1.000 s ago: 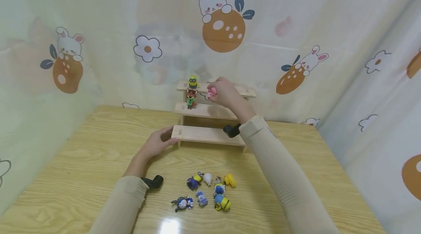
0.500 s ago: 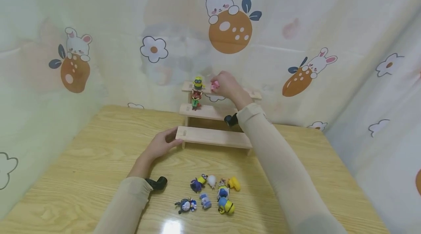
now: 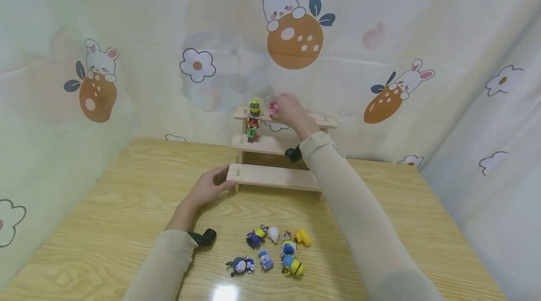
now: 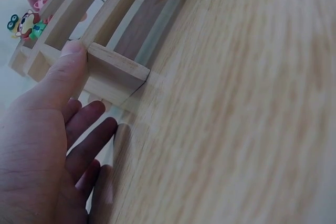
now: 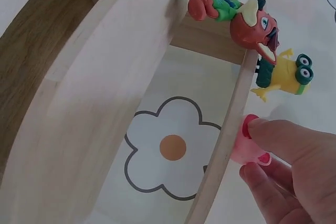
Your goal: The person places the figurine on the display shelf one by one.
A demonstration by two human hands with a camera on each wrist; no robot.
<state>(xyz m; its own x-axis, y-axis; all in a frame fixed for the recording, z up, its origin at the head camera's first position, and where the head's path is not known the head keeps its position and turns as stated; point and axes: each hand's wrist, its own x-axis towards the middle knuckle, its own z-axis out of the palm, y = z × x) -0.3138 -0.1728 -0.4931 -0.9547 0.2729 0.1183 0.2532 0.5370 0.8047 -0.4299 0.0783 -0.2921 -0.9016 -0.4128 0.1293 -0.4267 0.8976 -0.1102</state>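
Observation:
My right hand (image 3: pixel 290 109) pinches a small pink toy figure (image 5: pixel 249 145) between thumb and fingers, right at the top step of a three-step wooden display stand (image 3: pixel 274 176). Beside it on that step stands a yellow minion figure with green goggles (image 3: pixel 255 107). A fox figure in a green shirt (image 3: pixel 252 130) stands upright on the middle step. My left hand (image 3: pixel 209 187) is at the left end of the bottom step; in the left wrist view its thumb (image 4: pixel 67 66) touches the step's end, the other fingers loosely extended beside it.
Several toy figures lie in front of the stand, among them a blue-and-yellow minion (image 3: pixel 292 266), a white one (image 3: pixel 273 234), a purple-and-yellow one (image 3: pixel 256 236) and a dark one (image 3: pixel 241 265). A printed curtain (image 3: pixel 139 57) hangs behind the wooden table (image 3: pixel 127 207).
The right hand has raised the pink figure from in front of the top step to that step's surface, right of the minion. The left hand keeps its place at the stand.

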